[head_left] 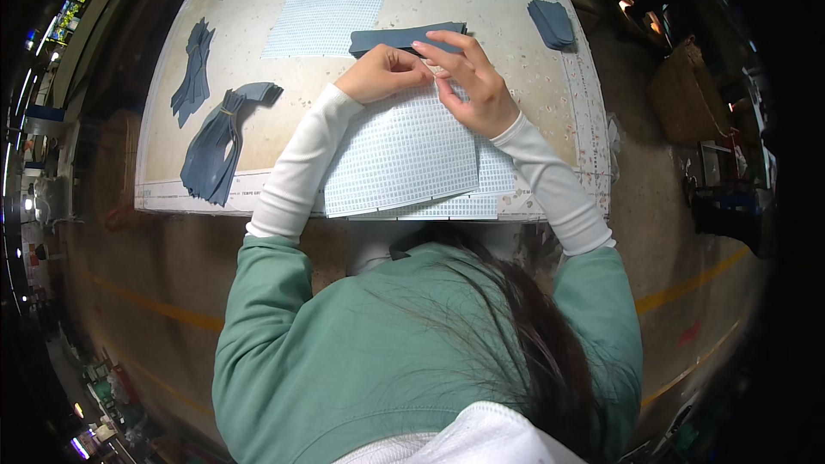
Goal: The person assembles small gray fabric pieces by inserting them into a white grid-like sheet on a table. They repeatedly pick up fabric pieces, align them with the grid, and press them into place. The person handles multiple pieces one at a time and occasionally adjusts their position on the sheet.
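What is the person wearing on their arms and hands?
Both forearms are covered by snug white sleeves that reach the wrists. Above them sit loose green jacket sleeves, pushed up near the elbows. The left hand and right hand are bare, with no gloves or rings visible.

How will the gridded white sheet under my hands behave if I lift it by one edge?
The gridded white sheet looks thin and lies flat, so it will probably bend and feel light. It rests on similar sheets and juts past the table edge, so it may slide. Both the left hand and the right hand pinch its far edge.
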A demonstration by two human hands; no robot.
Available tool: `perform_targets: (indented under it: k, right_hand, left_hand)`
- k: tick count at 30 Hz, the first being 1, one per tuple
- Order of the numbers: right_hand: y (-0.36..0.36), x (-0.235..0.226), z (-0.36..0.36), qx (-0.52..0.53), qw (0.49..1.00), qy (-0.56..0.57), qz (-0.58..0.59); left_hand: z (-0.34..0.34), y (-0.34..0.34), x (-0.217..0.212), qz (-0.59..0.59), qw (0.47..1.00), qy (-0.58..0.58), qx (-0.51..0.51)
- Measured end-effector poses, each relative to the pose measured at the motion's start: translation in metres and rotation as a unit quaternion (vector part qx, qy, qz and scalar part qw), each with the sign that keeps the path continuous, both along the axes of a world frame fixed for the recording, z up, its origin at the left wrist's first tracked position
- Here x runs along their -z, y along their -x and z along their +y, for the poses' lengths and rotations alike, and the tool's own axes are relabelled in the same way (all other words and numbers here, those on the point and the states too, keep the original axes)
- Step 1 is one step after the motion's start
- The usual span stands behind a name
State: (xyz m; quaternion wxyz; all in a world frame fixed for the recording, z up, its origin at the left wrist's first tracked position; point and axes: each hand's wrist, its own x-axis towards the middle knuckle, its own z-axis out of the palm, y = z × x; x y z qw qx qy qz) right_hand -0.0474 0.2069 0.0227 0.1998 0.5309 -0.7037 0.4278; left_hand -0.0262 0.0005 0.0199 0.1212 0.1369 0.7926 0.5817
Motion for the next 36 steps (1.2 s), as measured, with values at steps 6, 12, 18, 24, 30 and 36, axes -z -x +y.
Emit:
perform_targets:
  k: [6,12,18,24,30,36]
  right_hand:
    - [0.007,0.004,0.003,-0.036,0.931,0.119,-0.342]
    - [0.058,0.002,0.025,0.133,0.949,0.004,-0.286]
    - [0.080,0.006,0.018,0.181,0.978,-0.089,-0.055]
    - [0.070,0.005,0.008,0.207,0.966,-0.151,-0.046]
    - [0.077,0.006,0.006,0.261,0.957,-0.128,-0.007]
    - [0.083,0.016,0.013,0.282,0.954,-0.081,-0.060]
  left_hand:
    - [0.006,-0.005,-0.007,0.015,0.999,0.006,0.033]
    - [0.005,0.021,-0.018,0.341,0.919,0.197,-0.021]
    - [-0.001,0.061,-0.016,0.304,0.929,0.213,-0.005]
    - [-0.002,0.060,-0.011,0.268,0.941,0.209,0.008]
    - [-0.009,0.063,-0.012,0.248,0.943,0.223,0.020]
    - [-0.010,0.060,-0.016,0.239,0.947,0.212,0.030]
